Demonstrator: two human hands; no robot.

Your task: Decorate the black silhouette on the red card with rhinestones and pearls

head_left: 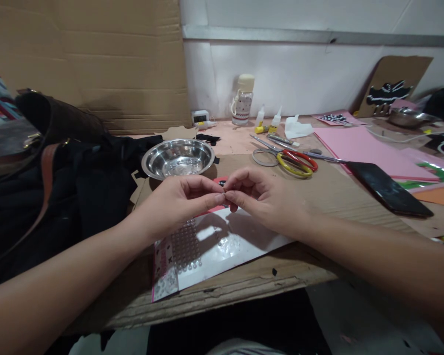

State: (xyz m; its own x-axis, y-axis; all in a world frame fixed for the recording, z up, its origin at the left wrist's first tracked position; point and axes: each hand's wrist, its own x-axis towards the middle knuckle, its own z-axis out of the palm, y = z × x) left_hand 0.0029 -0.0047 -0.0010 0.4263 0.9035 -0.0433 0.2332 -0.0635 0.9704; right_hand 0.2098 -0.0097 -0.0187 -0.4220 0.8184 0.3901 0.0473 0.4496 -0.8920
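My left hand (190,197) and my right hand (257,197) meet at the fingertips, both pinched closed. Whatever lies between the fingers is too small to make out. Under them is a white sheet of round clear stick-on gems (187,246), its rows filled at the left and bare toward the right. A red piece (210,211) with a dark part shows partly behind my fingers, mostly hidden. Just beyond my left hand stands a shiny metal bowl (178,158).
Scissors (296,165) with yellow and red handles lie behind my right hand. Glue bottles (275,120) and a drinking bottle (243,101) stand at the back. A black phone (388,190) and pink sheets (370,148) lie right; a dark bag (59,123) is left.
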